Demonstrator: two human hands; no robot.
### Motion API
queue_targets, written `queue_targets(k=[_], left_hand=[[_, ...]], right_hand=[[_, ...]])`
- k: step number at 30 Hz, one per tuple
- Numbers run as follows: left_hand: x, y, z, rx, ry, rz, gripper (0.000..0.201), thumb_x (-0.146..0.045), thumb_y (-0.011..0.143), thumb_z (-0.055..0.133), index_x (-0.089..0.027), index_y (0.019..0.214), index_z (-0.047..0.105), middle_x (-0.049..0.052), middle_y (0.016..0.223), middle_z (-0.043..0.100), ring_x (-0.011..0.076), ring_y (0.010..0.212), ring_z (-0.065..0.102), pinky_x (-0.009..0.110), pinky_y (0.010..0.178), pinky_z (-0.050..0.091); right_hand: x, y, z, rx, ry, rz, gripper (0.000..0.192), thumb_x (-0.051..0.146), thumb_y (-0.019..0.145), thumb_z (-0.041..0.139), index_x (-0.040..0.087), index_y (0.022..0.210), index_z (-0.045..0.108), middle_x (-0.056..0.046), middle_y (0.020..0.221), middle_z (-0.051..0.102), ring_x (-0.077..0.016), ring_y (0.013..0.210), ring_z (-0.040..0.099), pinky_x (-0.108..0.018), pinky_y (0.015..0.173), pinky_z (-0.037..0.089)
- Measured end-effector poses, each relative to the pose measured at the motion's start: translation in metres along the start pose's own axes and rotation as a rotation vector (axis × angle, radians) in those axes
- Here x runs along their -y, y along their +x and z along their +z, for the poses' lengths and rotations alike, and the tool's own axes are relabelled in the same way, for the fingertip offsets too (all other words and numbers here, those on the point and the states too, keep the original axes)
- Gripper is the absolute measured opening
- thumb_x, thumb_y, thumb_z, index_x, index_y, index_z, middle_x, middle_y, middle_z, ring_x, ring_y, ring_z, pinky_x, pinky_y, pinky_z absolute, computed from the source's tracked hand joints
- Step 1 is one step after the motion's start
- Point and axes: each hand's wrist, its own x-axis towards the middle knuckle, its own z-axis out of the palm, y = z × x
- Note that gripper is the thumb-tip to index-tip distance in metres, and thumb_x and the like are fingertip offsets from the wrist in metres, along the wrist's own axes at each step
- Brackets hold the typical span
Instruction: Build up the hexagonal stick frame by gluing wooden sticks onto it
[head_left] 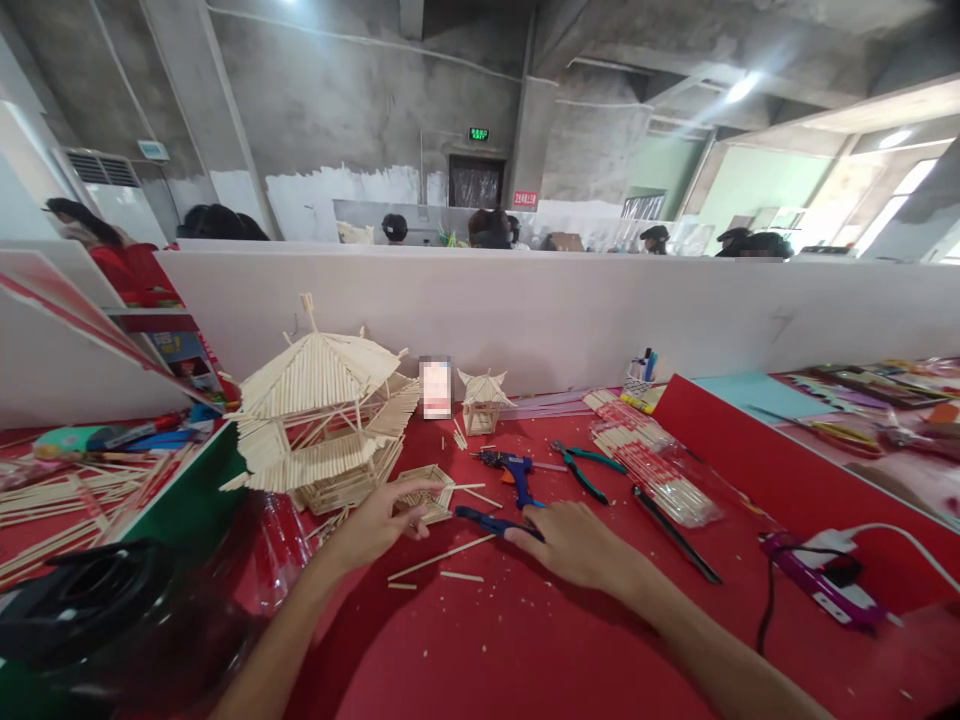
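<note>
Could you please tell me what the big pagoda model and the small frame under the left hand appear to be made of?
The pagoda model looks like pale, unfinished thin wooden sticks. The small frame touched by the left hand seems the same.

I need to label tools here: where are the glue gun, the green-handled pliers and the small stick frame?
glue gun (511, 468), head view, blue body.
green-handled pliers (583, 470), head view, handles.
small stick frame (426, 492), head view, lattice middle.

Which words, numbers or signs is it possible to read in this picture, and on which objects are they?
None can be read.
Green exit sign above the door: lit characters, too small.
Red wall sign: white characters, blurred.
Booklet on the left shelf: print too small.
Card beside the stick pavilion: blurred out.
</note>
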Motion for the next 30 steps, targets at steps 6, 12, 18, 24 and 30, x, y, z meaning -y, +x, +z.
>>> queue_targets(k=[6,12,18,24,30], left_hand=[[0.007,-0.002,0.013,0.044,0.163,-0.026,0.035,-0.038,0.090,0.052,-0.019,0.113,0.070,0.010,0.114,0.071,0.0150,0.068,0.066,0.027,0.069,0.052],[0.001,-0.018,0.023,0.061,0.337,-0.046,0.038,-0.026,0.090,0.047,-0.025,0.121,0.069,0.004,0.087,0.074,0.0159,0.069,0.066,0.021,0.062,0.049],[-0.008,-0.030,0.004,-0.049,0.333,-0.096,0.034,-0.030,0.092,0.046,-0.023,0.118,0.065,0.007,0.103,0.073,0.0167,0.068,0.066,0.025,0.066,0.051],[0.006,-0.024,0.010,-0.172,0.377,-0.019,0.028,-0.028,0.094,0.046,-0.026,0.116,0.064,0.004,0.103,0.074,0.0205,0.095,0.069,0.028,0.084,0.050],[0.017,-0.018,0.034,-0.162,0.176,0.077,0.020,-0.029,0.093,0.051,-0.025,0.110,0.060,0.003,0.106,0.072,0.0175,0.092,0.070,0.026,0.082,0.051]], right_hand=[[-0.071,0.003,-0.006,-0.232,-0.106,0.308,0.050,0.059,0.095,0.045,0.015,0.110,0.066,-0.017,0.106,0.072,-0.0331,0.099,0.067,-0.034,0.075,0.045],[-0.117,0.035,0.014,-0.346,-0.244,0.457,0.049,0.050,0.099,0.045,0.006,0.107,0.064,-0.024,0.105,0.068,-0.0347,0.104,0.063,-0.039,0.084,0.044],[-0.121,0.047,0.024,-0.321,-0.266,0.497,0.051,0.049,0.097,0.047,0.003,0.116,0.061,-0.027,0.113,0.063,-0.0389,0.112,0.057,-0.045,0.090,0.041],[-0.080,0.050,0.013,-0.382,-0.145,0.298,0.045,0.036,0.093,0.056,0.008,0.128,0.056,-0.025,0.132,0.056,-0.0369,0.125,0.049,-0.052,0.104,0.032],[0.032,0.047,0.028,-0.167,0.621,-0.375,0.036,0.025,0.089,0.062,0.024,0.125,0.061,-0.006,0.120,0.070,-0.0198,0.105,0.065,-0.031,0.093,0.048]])
